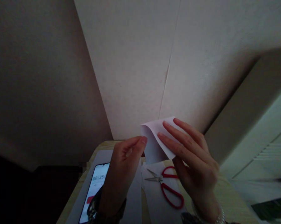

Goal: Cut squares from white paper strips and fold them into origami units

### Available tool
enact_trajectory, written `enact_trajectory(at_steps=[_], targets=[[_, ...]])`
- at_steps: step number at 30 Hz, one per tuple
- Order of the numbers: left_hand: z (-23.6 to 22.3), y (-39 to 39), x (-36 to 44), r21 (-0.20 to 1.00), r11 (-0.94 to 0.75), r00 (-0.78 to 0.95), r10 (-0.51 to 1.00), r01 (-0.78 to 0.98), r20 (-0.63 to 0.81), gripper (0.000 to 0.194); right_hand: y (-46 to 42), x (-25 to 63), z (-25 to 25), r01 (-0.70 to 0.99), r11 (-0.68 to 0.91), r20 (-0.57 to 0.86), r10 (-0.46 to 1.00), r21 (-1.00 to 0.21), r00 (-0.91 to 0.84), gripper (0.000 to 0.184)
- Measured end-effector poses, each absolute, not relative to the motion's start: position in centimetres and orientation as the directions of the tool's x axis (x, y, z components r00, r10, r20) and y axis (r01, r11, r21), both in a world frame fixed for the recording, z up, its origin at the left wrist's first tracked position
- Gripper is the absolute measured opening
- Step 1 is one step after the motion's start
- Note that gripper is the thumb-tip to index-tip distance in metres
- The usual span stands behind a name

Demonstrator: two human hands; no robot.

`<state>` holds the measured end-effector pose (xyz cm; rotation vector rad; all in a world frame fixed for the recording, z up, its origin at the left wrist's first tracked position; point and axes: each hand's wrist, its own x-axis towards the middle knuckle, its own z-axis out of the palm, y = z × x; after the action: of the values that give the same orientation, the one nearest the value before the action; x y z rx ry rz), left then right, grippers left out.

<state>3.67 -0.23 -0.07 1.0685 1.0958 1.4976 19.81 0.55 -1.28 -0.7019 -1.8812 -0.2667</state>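
Observation:
A small sheet of white paper (152, 144) is held up above the table, its upper layer curling over toward the right. My left hand (128, 155) pinches its left edge between thumb and bent fingers. On the right side, my right hand (193, 152) lies with stretched fingers across the paper's front, the thumb behind and below it, so the sheet is gripped between them. Beneath the hands, scissors (162, 183) with red handles rest with their blades apart on another piece of white paper (155, 200). My right hand covers part of the upper handle.
A phone (97, 177) showing a timer lies at the left on a white sheet (133, 203), partly behind my left wrist. The wooden table (226, 199) meets a pale wall (135, 77) at the back. White furniture (266, 140) stands on the right.

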Motion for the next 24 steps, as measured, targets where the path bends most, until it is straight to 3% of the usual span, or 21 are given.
enact_trajectory(at_steps=[4,12,18,24], targets=[[0.2,-0.1,3.8,0.955,-0.129,-0.151,0.984,-0.266,0.091,0.009,0.7,20.1,-1.2,0.573,0.814,0.880,0.339,-0.097,-0.332,0.041],[0.0,-0.1,3.7,0.962,-0.101,-0.158,0.986,-0.254,0.062,0.030,0.9,20.2,-1.1,0.544,0.834,0.856,0.344,-0.090,-0.386,0.037],[-0.8,0.5,4.9,0.956,-0.138,-0.189,0.978,-0.260,0.090,0.009,1.1,20.8,-1.2,0.558,0.817,0.872,0.372,-0.145,-0.319,0.042],[-1.5,0.8,5.1,0.933,-0.169,-0.145,0.981,-0.317,0.128,0.034,1.3,21.1,-1.3,0.551,0.819,0.861,0.390,-0.163,-0.326,0.046]])
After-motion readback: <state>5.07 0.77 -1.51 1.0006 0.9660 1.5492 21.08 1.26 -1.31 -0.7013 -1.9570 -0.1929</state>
